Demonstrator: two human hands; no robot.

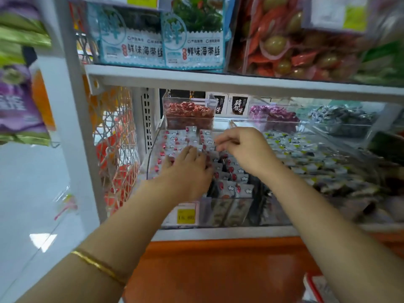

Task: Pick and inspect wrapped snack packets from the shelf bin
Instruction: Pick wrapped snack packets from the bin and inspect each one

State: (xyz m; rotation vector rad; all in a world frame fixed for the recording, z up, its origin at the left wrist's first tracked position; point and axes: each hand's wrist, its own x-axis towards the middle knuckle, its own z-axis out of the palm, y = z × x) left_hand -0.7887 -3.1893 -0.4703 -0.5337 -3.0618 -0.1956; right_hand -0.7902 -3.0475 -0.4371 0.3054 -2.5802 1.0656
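Fingers (190, 152) of left hand (188, 169) flat on snack packets (175, 138) in shelf bin (207, 207); right hand (244, 149) curled, grip unclear; picking apparently just begun.

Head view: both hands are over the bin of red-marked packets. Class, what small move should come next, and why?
Probably the right hand should dip and pinch one of the red-marked packets. It hovers, curled, just above the rows with no packet plainly in its grip, while the left hand lies flat on the packets in the clear bin.
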